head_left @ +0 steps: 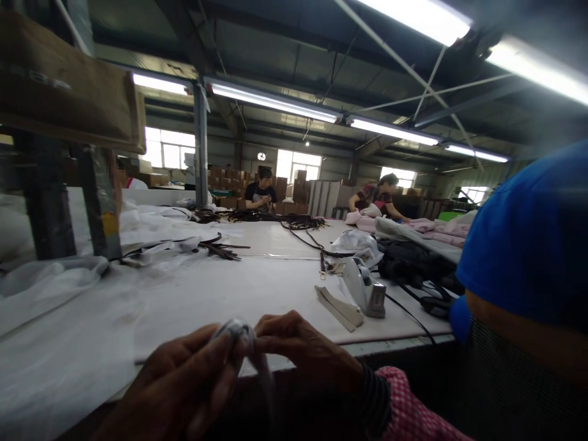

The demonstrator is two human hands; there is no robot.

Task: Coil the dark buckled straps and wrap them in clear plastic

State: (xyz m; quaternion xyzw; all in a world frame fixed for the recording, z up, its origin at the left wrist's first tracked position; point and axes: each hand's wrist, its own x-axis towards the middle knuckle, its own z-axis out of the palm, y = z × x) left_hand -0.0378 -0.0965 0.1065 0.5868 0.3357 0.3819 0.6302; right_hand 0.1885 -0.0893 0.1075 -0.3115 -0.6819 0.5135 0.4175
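Note:
In front of the table's near edge, my left hand [190,370] pinches a small pale grey looped strip [237,327] between thumb and fingers. My right hand [301,346], below a dark striped cuff and a pink checked sleeve, has its fingers closed at the strip's right side. A blurred tail of the strip hangs below the fingers. Its material and exact form are too blurred to tell. Beyond the right hand, flat beige strips [339,307] lie on the white table [220,297], beside a grey tape dispenser [364,288].
A person in a blue cap [528,239] is close on my right. Black bags [408,266] and clear plastic [356,245] lie on the right side. Dark straps [294,219] are piled farther back. White sheeting [50,343] covers the left. Two people work beyond the table.

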